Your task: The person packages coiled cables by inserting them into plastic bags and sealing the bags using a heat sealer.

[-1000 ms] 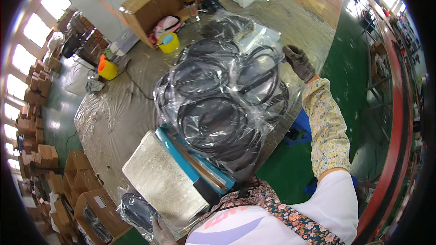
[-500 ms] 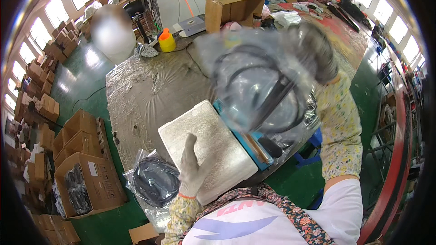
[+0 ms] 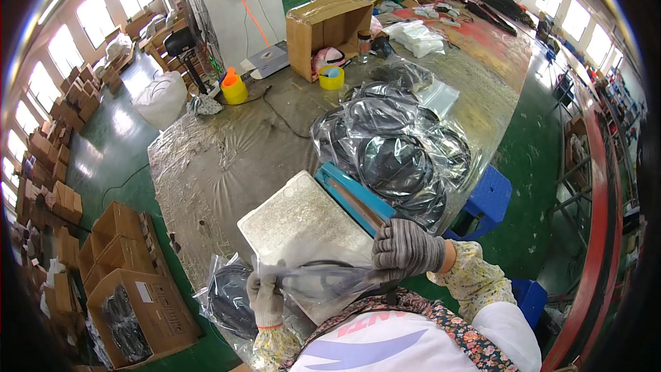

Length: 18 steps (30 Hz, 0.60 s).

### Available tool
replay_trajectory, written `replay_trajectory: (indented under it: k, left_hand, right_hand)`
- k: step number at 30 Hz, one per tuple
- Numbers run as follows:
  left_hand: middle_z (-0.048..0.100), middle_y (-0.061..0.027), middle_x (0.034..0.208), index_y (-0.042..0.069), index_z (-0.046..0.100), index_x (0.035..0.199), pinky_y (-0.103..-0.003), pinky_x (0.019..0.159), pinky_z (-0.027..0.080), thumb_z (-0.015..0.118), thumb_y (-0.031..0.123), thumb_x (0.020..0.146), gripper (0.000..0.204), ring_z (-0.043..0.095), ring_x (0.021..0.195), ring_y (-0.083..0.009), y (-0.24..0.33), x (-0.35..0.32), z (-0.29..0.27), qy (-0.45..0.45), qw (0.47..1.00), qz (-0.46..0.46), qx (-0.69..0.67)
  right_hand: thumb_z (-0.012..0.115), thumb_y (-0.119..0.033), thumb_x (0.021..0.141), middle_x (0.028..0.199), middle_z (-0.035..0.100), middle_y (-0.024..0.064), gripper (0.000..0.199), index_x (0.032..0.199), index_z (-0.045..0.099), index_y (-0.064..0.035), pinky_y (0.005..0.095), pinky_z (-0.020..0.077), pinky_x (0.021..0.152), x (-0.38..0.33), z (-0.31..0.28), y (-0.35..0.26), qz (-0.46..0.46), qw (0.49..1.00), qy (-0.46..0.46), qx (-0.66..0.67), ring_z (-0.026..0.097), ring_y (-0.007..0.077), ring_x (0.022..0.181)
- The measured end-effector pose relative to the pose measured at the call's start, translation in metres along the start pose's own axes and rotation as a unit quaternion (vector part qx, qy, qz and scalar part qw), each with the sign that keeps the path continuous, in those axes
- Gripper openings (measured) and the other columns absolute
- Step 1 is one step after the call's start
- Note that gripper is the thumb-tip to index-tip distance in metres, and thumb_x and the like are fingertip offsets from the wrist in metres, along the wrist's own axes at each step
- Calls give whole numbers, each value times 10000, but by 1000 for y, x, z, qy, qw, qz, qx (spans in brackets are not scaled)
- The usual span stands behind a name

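A clear plastic bag with a black coiled hose or cable inside is stretched between my hands, close to my apron. My left hand, in a pale glove, is closed on the bag's left edge. On the other end, my right hand in a grey striped glove grips the plastic. Under the bag lies a white foam block, partly covered by it. Beyond my right hand is a long blue tool like a bag sealer. Another bagged black coil rests beside my left hand.
Several bagged black coils are heaped at the table's right. Farther back stand an open cardboard box, yellow tape rolls and a jar. A blue stool is at the right edge; cardboard boxes sit on the floor at left.
My right hand has brought the bagged coil from over the heap down and toward me, onto the foam block. My left hand, open before, has closed on the bag's left edge.
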<state>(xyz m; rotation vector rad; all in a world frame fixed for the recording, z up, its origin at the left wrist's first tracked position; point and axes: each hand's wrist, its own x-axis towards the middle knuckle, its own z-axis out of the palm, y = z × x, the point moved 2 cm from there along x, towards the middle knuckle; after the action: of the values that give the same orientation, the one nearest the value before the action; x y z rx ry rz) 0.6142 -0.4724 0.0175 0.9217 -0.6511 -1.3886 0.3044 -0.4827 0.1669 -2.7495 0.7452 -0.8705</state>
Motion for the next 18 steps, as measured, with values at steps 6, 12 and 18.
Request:
replay_trajectory:
  k: [6,12,18]
  left_hand:
    - [671,-173,1005,-13,600,987,-421,874,532,648,150,902,190,650,924,-254,42,-37,24,-64,991,117,-15]
    - [671,-153,947,-20,633,929,-395,961,468,658,29,833,111,640,906,-229,40,-29,52,-35,988,112,96]
    - [662,-125,877,-3,636,874,-401,935,471,673,12,787,95,626,871,-216,53,-24,64,10,967,133,216]
  right_hand:
    - [717,-339,703,746,560,-66,190,788,633,-192,307,464,632,-27,-16,-20,-30,995,5,-96,571,143,747]
    - [693,-276,732,777,582,-48,121,813,651,-196,307,483,639,-46,-5,-5,-13,997,0,-70,585,140,752]
    - [684,-278,744,788,583,-45,154,887,679,-219,313,484,652,-58,-3,4,-12,998,14,-55,581,149,762]
